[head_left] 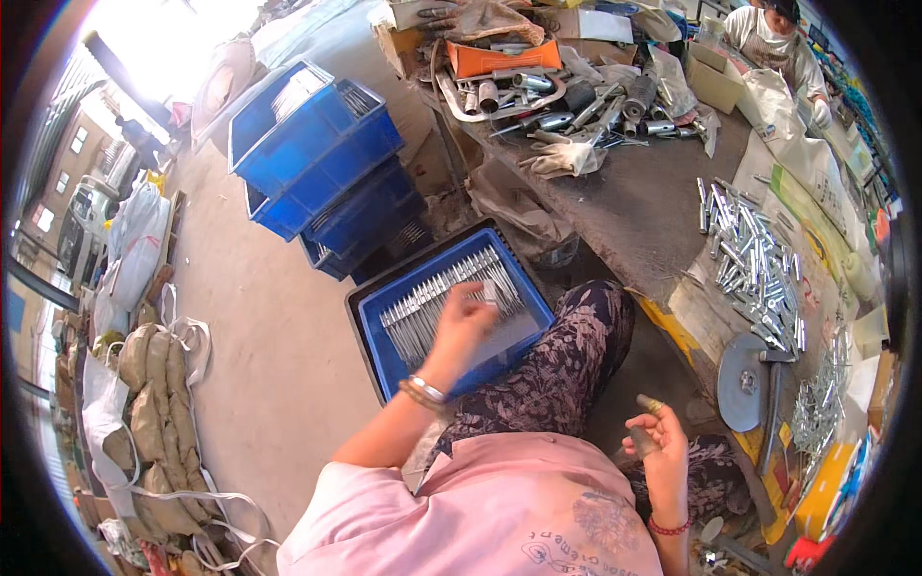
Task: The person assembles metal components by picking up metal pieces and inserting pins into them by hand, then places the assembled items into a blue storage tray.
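While the left hand [463, 322] hovers over the blue crate [384, 360] on the floor, its fingers pinch something small, though I cannot tell what. Thin metal rods [437, 293] lie side by side inside, covering the far half; the near half is bare. Held up at the right, the right hand [658, 444] grips a small dark piece [642, 440]. More shiny metal parts [759, 264] sit heaped on the workbench [634, 202].

The left hand [465, 317] is motion-blurred over the blue plastic crate of thin metal rods [423, 305], so its grip is unclear; bright glare whitens the upper-left corner.
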`<action>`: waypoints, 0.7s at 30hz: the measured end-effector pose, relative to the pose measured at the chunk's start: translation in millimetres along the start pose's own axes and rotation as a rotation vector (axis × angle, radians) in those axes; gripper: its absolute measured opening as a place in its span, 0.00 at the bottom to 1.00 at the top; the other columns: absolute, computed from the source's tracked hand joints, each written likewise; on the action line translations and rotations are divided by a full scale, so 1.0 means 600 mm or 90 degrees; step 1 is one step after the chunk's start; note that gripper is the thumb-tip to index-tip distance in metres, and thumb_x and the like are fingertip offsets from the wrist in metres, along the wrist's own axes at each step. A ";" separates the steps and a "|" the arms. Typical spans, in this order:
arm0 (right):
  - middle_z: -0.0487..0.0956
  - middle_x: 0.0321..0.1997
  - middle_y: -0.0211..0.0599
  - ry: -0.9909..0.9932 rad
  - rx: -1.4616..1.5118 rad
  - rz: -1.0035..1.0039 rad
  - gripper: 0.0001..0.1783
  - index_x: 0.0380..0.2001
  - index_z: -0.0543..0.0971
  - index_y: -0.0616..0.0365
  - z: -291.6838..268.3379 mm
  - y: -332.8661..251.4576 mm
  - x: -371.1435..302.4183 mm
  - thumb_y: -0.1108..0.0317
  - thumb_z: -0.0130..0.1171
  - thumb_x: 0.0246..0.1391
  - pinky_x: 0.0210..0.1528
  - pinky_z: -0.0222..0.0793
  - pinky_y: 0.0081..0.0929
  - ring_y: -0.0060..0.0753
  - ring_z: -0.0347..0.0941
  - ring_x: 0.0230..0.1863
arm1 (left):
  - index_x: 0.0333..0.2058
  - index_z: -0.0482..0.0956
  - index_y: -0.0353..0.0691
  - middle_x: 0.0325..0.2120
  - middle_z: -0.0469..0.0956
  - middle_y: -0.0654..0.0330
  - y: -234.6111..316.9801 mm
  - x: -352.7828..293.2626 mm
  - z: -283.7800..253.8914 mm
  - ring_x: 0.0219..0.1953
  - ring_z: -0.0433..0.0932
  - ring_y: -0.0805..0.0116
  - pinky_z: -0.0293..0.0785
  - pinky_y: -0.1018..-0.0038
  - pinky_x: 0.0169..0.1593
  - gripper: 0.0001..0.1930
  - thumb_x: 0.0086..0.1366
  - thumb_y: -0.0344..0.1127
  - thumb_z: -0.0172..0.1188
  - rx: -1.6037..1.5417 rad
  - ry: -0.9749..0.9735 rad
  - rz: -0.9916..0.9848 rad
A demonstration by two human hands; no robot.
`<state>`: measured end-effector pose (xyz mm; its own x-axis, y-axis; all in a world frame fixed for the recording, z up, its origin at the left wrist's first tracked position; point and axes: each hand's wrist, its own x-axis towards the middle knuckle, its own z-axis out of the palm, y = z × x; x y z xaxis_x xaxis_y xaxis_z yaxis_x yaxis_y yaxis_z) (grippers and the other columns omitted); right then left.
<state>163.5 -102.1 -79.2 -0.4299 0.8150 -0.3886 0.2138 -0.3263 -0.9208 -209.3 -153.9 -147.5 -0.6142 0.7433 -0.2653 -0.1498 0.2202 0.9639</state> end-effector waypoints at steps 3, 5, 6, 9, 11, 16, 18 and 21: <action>0.84 0.48 0.33 0.003 0.012 0.023 0.23 0.69 0.74 0.65 -0.002 0.002 0.001 0.75 0.62 0.75 0.44 0.79 0.18 0.17 0.80 0.41 | 0.64 0.73 0.40 0.41 0.87 0.58 -0.101 0.057 -0.152 0.34 0.79 0.73 0.75 0.74 0.37 0.25 0.71 0.28 0.67 0.105 0.154 -0.059; 0.84 0.48 0.33 0.006 0.019 0.027 0.22 0.68 0.74 0.64 -0.006 0.010 0.004 0.75 0.62 0.75 0.44 0.79 0.18 0.17 0.81 0.40 | 0.63 0.73 0.39 0.37 0.86 0.60 -0.149 0.088 -0.227 0.35 0.80 0.75 0.75 0.76 0.34 0.23 0.72 0.27 0.68 0.105 0.171 -0.096; 0.84 0.48 0.33 0.006 0.023 0.031 0.22 0.68 0.75 0.64 -0.007 0.014 0.005 0.75 0.62 0.75 0.44 0.79 0.18 0.17 0.81 0.40 | 0.62 0.74 0.36 0.35 0.85 0.59 -0.158 0.096 -0.243 0.32 0.81 0.73 0.75 0.74 0.31 0.24 0.70 0.26 0.69 0.117 0.189 -0.104; 0.84 0.48 0.32 0.002 0.032 0.034 0.21 0.68 0.75 0.63 -0.010 0.022 0.009 0.74 0.62 0.75 0.43 0.79 0.18 0.18 0.81 0.39 | 0.61 0.75 0.33 0.32 0.83 0.58 -0.181 0.123 -0.273 0.28 0.81 0.71 0.74 0.72 0.27 0.23 0.69 0.24 0.70 0.159 0.205 -0.120; 0.85 0.47 0.32 0.004 0.027 0.035 0.21 0.67 0.76 0.63 -0.009 0.017 0.008 0.74 0.62 0.75 0.43 0.79 0.18 0.18 0.81 0.39 | 0.60 0.75 0.33 0.31 0.83 0.58 -0.196 0.136 -0.286 0.27 0.82 0.70 0.74 0.72 0.26 0.22 0.69 0.24 0.70 0.189 0.206 -0.127; 0.85 0.47 0.32 0.022 0.031 0.044 0.21 0.67 0.77 0.62 -0.020 0.021 0.005 0.73 0.63 0.75 0.43 0.79 0.18 0.18 0.81 0.39 | 0.59 0.78 0.34 0.33 0.85 0.53 -0.209 0.155 -0.292 0.31 0.85 0.62 0.80 0.65 0.32 0.23 0.69 0.31 0.73 0.234 0.199 -0.122; 0.85 0.47 0.32 0.029 0.027 0.033 0.20 0.66 0.78 0.61 -0.029 0.023 0.000 0.73 0.63 0.74 0.43 0.79 0.19 0.19 0.82 0.39 | 0.58 0.79 0.35 0.36 0.87 0.50 -0.224 0.153 -0.302 0.35 0.87 0.56 0.81 0.62 0.38 0.23 0.68 0.35 0.75 0.348 0.243 -0.067; 0.85 0.48 0.32 0.028 0.058 0.048 0.20 0.65 0.79 0.58 -0.036 0.027 -0.008 0.73 0.63 0.74 0.44 0.80 0.20 0.20 0.82 0.40 | 0.55 0.83 0.38 0.42 0.89 0.47 -0.191 0.153 -0.263 0.44 0.87 0.49 0.80 0.58 0.51 0.24 0.67 0.46 0.76 0.468 0.324 0.121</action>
<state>188.1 -100.7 -91.6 -0.3762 0.8058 -0.4572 0.1624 -0.4285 -0.8888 -370.9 -210.9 -278.3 -0.8720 0.4776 0.1071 0.4127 0.5996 0.6857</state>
